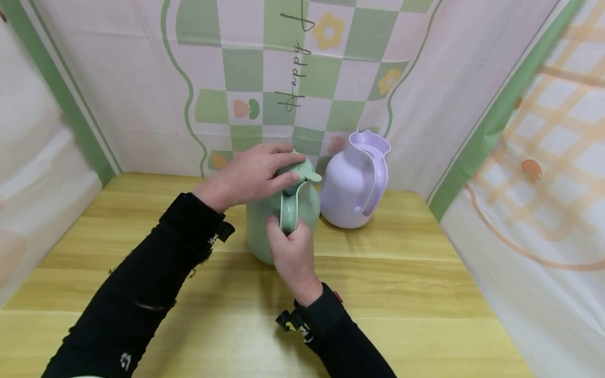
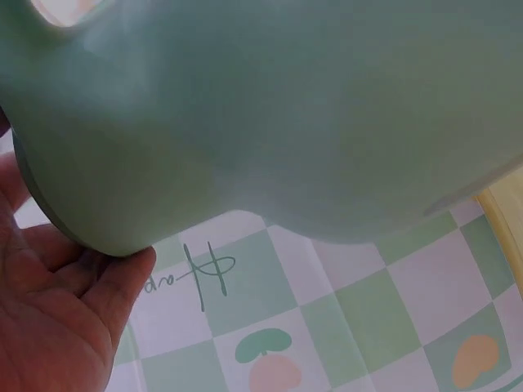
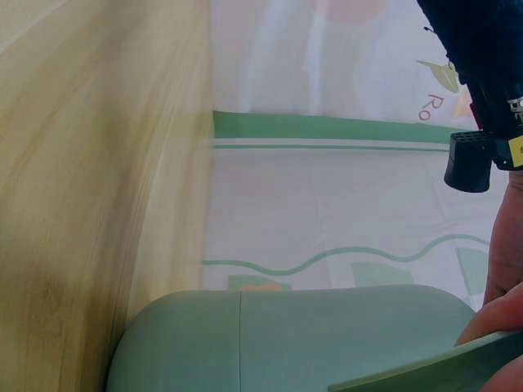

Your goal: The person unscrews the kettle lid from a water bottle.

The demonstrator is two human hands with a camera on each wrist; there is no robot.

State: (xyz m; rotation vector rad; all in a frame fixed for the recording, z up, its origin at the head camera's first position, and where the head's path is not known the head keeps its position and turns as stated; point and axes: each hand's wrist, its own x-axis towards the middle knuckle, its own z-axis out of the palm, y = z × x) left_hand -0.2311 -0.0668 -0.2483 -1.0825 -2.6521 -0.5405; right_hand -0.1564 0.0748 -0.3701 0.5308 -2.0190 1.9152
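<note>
We have the green jug [image 1: 271,223] standing upright mid-table, just left of the purple jug [image 1: 352,181]. Our right hand [image 1: 293,254] is curled round the green jug's handle [image 1: 289,210]; our left hand [image 1: 248,176] lies over the lid [image 1: 302,170], fingers wrapped across its top.

Risks: a hard twist or pull on the lid could drag the jug base across the wooden table [image 1: 402,273] and knock the purple jug, which sits close on the right, nearly touching. Any liquid inside could slop out; contents not visible. Lid grip looks shallow, may slip.

Around: patterned cloth backdrop [image 1: 283,79] behind, cloth side walls. Near side has room.
</note>
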